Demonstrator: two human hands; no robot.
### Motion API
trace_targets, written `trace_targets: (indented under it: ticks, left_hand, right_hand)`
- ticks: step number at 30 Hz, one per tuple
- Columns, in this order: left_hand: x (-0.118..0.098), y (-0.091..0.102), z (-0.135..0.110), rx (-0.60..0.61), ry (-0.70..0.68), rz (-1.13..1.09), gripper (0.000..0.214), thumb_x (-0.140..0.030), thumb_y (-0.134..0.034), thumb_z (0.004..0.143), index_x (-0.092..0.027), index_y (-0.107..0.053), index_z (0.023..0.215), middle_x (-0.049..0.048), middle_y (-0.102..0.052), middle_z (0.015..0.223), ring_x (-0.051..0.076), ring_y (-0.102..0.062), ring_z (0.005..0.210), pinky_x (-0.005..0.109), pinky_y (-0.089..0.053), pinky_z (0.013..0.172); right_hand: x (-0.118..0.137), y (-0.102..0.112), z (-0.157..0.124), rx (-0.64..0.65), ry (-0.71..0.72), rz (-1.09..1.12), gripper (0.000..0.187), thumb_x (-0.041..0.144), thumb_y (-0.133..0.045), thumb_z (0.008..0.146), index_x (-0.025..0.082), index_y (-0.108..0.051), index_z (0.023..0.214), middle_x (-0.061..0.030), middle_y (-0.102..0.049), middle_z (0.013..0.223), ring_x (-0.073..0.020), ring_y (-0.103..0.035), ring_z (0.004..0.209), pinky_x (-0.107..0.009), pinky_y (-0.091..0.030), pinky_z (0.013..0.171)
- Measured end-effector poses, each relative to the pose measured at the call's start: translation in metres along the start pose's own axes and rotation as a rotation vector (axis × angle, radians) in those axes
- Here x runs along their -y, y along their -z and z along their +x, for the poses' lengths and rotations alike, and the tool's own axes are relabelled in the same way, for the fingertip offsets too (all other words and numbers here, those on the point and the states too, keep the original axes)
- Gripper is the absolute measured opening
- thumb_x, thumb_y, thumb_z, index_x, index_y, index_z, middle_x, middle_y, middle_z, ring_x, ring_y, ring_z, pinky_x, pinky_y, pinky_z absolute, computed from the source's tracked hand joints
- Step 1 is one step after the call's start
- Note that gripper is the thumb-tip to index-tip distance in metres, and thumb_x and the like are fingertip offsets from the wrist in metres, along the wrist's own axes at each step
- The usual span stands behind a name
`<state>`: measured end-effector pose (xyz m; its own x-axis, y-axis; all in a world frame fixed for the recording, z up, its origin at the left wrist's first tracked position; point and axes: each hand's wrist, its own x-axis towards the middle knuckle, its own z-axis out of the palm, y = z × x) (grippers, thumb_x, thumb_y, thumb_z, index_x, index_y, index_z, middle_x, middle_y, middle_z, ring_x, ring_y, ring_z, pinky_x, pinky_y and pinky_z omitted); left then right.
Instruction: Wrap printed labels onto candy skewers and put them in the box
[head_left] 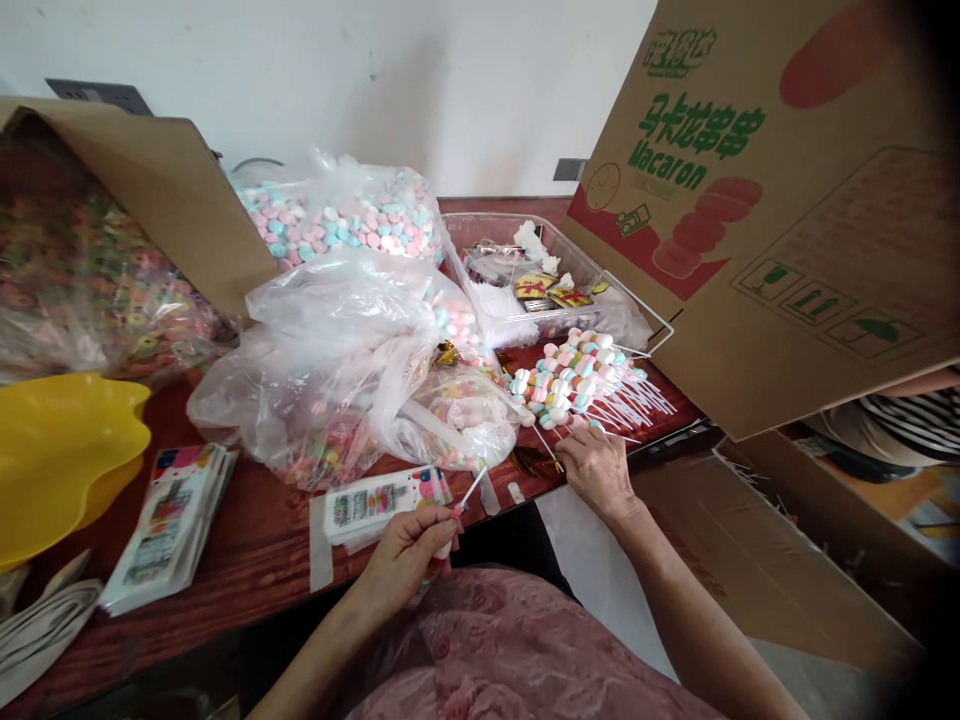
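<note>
My left hand is closed at the table's front edge around a candy skewer. Its white stick points up and right; most of the candy is hidden in my fingers. My right hand reaches to the table edge, fingers bent and pressed together beside gold twist ties. What its fingertips hold, if anything, is hidden. Just beyond it lies a pile of pastel marshmallow skewers, their white sticks pointing right. A stack of printed candy bags lies in front of my left hand.
Clear plastic bags of candy fill the middle, with a bag of pastel marshmallows behind. At the back stands a clear plastic bin with packaging. A yellow bowl and more printed bags are left; a large cardboard box stands right.
</note>
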<state>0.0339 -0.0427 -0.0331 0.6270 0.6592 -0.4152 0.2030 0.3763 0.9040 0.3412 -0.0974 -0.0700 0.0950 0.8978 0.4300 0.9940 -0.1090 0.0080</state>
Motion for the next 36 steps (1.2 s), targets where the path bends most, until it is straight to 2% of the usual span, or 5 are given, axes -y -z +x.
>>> trace_targets:
  ticks: [12,19,29,33,36]
  left_hand:
    - [0.001,-0.001,0.004,0.005,0.009,-0.075,0.042,-0.055,-0.065,0.074,-0.015,-0.061,0.065,0.0021,-0.058,0.051,0.008,-0.046,0.046,0.022,-0.031,0.051]
    - [-0.005,-0.009,0.003,-0.005,0.030,-0.139,0.040,-0.053,-0.068,0.074,-0.014,-0.063,0.066,0.0008,-0.058,0.055,0.009,-0.049,0.047,0.021,-0.031,0.048]
    - [-0.003,-0.006,0.005,0.025,0.041,-0.320,0.032,-0.044,-0.075,0.072,-0.012,-0.068,0.070,0.0030,-0.064,0.066,0.009,-0.057,0.053,0.020,-0.041,0.053]
    - [-0.026,-0.015,0.009,0.100,0.045,-0.509,0.033,-0.036,-0.082,0.067,-0.012,-0.074,0.088,0.0074,-0.071,0.089,0.012,-0.064,0.067,0.024,-0.051,0.064]
    - [-0.042,-0.027,0.014,0.146,0.004,-0.590,0.035,-0.033,-0.086,0.060,-0.013,-0.073,0.086,0.0037,-0.069,0.078,0.011,-0.063,0.064,0.024,-0.053,0.066]
  right_hand:
    - [-0.009,-0.003,-0.006,0.036,0.028,0.047,0.018,0.019,-0.052,0.093,0.022,-0.069,0.086,-0.0047,-0.070,0.095,-0.0196,-0.057,0.097,-0.032,-0.035,0.081]
    - [0.003,-0.003,-0.005,0.042,-0.004,-0.032,0.022,0.010,-0.051,0.089,0.019,-0.062,0.072,-0.0058,-0.066,0.078,-0.0198,-0.054,0.084,-0.034,-0.027,0.071]
    - [-0.011,0.007,-0.002,-0.170,-0.105,-0.053,0.019,0.017,-0.043,0.095,0.017,-0.059,0.084,-0.0057,-0.061,0.068,-0.0196,-0.052,0.068,-0.032,-0.032,0.068]
    - [0.016,0.028,0.008,-0.290,-0.025,0.075,0.014,0.014,-0.044,0.093,0.019,-0.056,0.087,-0.0058,-0.065,0.078,-0.0192,-0.057,0.075,-0.032,-0.040,0.073]
    - [0.056,0.042,0.020,-0.357,0.194,0.289,0.014,0.010,-0.051,0.089,0.021,-0.056,0.094,-0.0045,-0.067,0.082,-0.0190,-0.058,0.078,-0.034,-0.043,0.076]
